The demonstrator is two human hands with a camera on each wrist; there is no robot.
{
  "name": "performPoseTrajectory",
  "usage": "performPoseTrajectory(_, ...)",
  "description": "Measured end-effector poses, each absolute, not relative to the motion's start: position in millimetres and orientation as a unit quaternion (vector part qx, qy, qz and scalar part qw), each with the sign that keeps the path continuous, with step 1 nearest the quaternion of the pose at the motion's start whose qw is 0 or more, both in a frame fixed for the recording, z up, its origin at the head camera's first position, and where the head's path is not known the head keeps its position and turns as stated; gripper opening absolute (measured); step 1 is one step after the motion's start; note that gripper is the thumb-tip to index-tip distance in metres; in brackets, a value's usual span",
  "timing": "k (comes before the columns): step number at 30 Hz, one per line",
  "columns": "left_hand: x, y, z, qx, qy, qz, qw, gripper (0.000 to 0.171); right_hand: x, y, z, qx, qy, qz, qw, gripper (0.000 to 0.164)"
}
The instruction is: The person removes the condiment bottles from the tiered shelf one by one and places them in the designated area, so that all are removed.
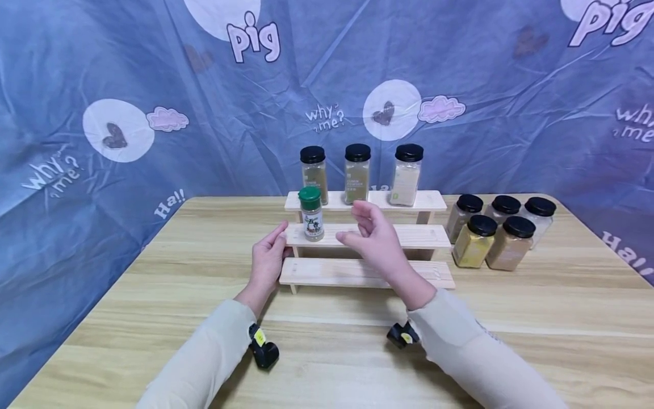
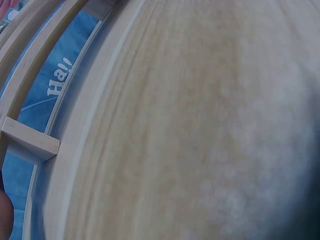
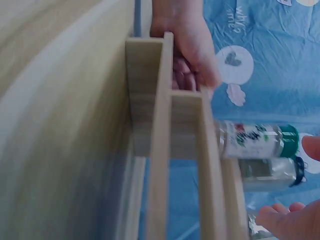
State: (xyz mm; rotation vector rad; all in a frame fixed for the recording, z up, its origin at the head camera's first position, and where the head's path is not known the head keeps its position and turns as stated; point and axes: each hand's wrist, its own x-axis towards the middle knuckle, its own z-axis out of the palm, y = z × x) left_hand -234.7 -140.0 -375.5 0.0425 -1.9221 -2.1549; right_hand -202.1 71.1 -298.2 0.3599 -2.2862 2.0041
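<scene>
A three-tier wooden spice rack (image 1: 357, 272) stands on the table. My left hand (image 1: 267, 258) grips its left end at the middle shelf; in the right wrist view the fingers of that left hand (image 3: 187, 55) curl in behind the shelf end. On the left of the middle shelf stands a small green-capped spice jar (image 1: 313, 221), upright. My right hand (image 1: 375, 238) hovers over the middle shelf, right of this jar, fingers loosely bent and holding nothing. Three black-capped spice jars, one of them pale (image 1: 407, 179), stand spaced along the top shelf.
Several black-capped spice jars, including a yellow one (image 1: 475, 241) and a brown one (image 1: 511, 244), stand grouped on the table right of the rack. A blue printed cloth (image 1: 230, 153) hangs behind the wooden table (image 1: 327, 352).
</scene>
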Motion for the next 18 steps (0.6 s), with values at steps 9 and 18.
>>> performPoseTrajectory(9,-234.9,-141.9,-375.1,0.013,-0.659,-0.741,0.127,0.035,-213.8,40.8,-309.9,0.116,-0.742,0.659,0.035,0.070)
performPoseTrajectory(18,-233.9,-140.9,-373.3,0.013,-0.655,-0.745,0.128,0.034,-227.9,21.9,-318.2,0.116,-0.754,0.645,0.050,0.066)
